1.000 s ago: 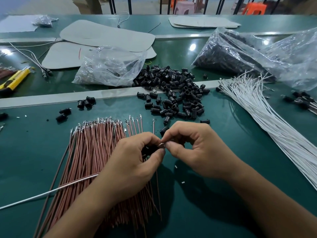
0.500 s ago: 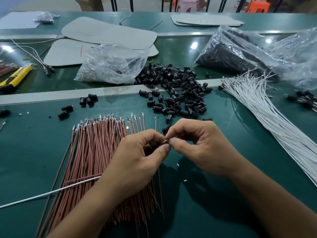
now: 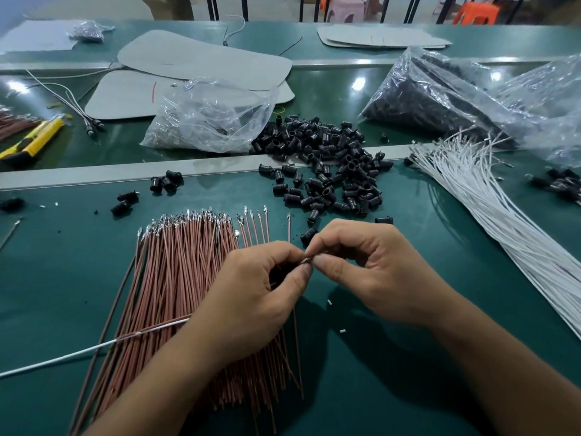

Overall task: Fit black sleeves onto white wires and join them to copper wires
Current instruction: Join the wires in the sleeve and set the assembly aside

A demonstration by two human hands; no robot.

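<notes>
No writing can be read anywhere. The yellow cutter [image 3: 37, 138] at far left and the plastic bags [image 3: 213, 118] show no legible marks.

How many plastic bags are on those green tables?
4: small bag back left, nearly empty bag centre, bag of black parts at right, clear bag at the right edge. Others may be hidden.

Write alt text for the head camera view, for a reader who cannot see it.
Two hands meet over a green table: the left hand holds a black sleeve with a white wire trailing left, while the right hand pinches a metal wire tip at it. Copper wires lie fanned beneath, loose black sleeves beyond, white wires to the right.
</notes>
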